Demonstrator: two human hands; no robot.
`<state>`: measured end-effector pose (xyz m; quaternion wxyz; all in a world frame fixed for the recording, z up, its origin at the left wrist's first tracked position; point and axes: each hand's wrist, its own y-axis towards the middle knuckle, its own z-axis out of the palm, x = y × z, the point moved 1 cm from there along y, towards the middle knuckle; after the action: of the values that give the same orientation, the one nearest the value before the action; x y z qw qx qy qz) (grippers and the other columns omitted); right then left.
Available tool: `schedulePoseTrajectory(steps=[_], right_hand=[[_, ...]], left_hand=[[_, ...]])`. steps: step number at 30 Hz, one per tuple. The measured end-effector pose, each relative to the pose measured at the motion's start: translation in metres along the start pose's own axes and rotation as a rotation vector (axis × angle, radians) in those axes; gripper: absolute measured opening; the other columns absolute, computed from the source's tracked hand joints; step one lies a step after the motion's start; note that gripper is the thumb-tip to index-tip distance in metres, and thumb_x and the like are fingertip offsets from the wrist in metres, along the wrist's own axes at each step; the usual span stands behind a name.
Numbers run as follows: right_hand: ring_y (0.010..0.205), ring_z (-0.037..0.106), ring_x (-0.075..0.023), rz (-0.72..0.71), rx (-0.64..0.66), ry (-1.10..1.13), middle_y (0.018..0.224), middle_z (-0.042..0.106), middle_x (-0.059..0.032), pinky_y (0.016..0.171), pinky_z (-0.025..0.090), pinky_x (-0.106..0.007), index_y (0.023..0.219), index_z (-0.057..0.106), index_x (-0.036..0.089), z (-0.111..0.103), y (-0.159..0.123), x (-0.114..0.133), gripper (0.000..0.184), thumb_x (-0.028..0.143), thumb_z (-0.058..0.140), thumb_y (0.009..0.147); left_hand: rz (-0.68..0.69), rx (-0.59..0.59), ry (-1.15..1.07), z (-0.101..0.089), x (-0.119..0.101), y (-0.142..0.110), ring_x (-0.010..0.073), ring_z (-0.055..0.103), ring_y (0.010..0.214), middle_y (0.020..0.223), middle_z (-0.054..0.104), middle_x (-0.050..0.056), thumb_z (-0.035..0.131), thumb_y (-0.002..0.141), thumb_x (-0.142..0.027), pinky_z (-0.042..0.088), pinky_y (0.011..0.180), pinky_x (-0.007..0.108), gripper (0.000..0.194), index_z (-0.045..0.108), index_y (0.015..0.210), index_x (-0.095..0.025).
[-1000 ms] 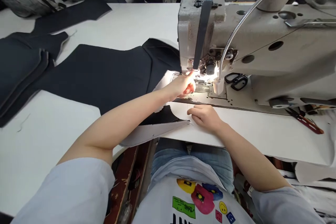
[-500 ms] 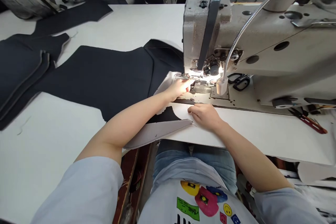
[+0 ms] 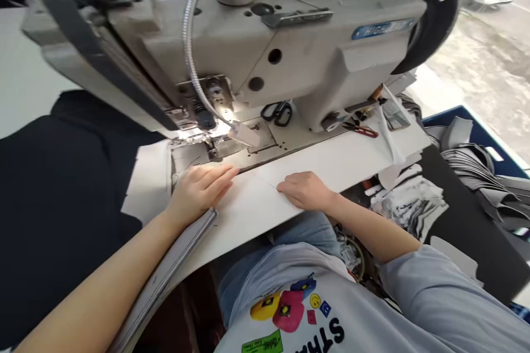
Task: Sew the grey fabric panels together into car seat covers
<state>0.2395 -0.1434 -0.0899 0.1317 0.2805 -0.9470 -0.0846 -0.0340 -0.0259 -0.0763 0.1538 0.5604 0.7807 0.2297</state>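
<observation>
My left hand [image 3: 202, 190] rests by the front edge of the sewing machine's metal bed, its fingers stretched out. Left of the wrist lies a pale fabric piece [image 3: 144, 176], beside a large black fabric panel [image 3: 53, 204]. A grey-edged fabric strip [image 3: 178, 265] runs along the underside of my left forearm. Over the white tabletop [image 3: 244, 204], my right hand [image 3: 306, 190] pinches a thin thread [image 3: 265, 180] that trails up and left. Just beyond my left hand is the lit presser foot [image 3: 211, 149] of the sewing machine [image 3: 314, 49].
Black-handled scissors [image 3: 277, 113] lie on the machine bed. Red-handled snips [image 3: 361, 129] are farther right, near a small tray [image 3: 395, 113]. A blue crate [image 3: 497, 149] with stacked grey pieces stands at the right, and crumpled scraps [image 3: 414, 204] lie below the table edge.
The view has swung right. My left hand has come away from the needle area toward the bed's front edge, fingers now straighter. My right hand stays pinched.
</observation>
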Motion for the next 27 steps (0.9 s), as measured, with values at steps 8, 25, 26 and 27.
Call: schedulePoseTrajectory(steps=[8, 25, 26, 27], right_hand=[[0.063, 0.045, -0.0145, 0.071, -0.048, -0.201, 0.066, 0.054, -0.0007, 0.057, 0.030, -0.029, 0.076, 0.060, 0.021, -0.010, -0.027, -0.026, 0.026, 0.013, 0.041, 0.092], [0.098, 0.061, -0.0371, 0.841, -0.217, -0.345, 0.098, 0.068, -0.0192, 0.078, 0.042, -0.053, 0.113, 0.070, 0.022, -0.059, -0.084, -0.102, 0.039, 0.030, 0.039, 0.091], [0.097, 0.061, -0.0354, 0.854, -0.242, -0.259, 0.097, 0.067, -0.0170, 0.080, 0.042, -0.052, 0.113, 0.070, 0.024, -0.058, -0.079, -0.091, 0.037, 0.031, 0.039, 0.092], [0.093, 0.060, -0.0325, 0.882, -0.294, -0.134, 0.094, 0.066, -0.0141, 0.081, 0.042, -0.051, 0.111, 0.069, 0.027, -0.056, -0.071, -0.077, 0.034, 0.033, 0.041, 0.093]], left_hand=[[-0.029, 0.074, -0.050, 0.017, 0.008, 0.015, 0.0214, 0.068, 0.087, 0.098, 0.076, 0.002, 0.050, 0.097, -0.025, 0.051, 0.074, 0.036, 0.023, 0.071, 0.104, -0.029], [-1.008, -0.059, -0.647, 0.008, 0.012, 0.012, 0.0130, 0.058, 0.067, 0.078, 0.070, 0.001, 0.066, 0.080, -0.026, 0.047, 0.066, 0.026, 0.013, 0.076, 0.078, -0.018], [-1.004, -0.060, -0.650, 0.008, 0.012, 0.011, 0.0129, 0.058, 0.067, 0.077, 0.069, 0.001, 0.066, 0.080, -0.025, 0.047, 0.066, 0.026, 0.012, 0.076, 0.078, -0.018], [-0.998, -0.059, -0.652, 0.009, 0.012, 0.011, 0.0128, 0.057, 0.066, 0.076, 0.068, 0.001, 0.066, 0.080, -0.024, 0.046, 0.065, 0.026, 0.012, 0.075, 0.077, -0.018]])
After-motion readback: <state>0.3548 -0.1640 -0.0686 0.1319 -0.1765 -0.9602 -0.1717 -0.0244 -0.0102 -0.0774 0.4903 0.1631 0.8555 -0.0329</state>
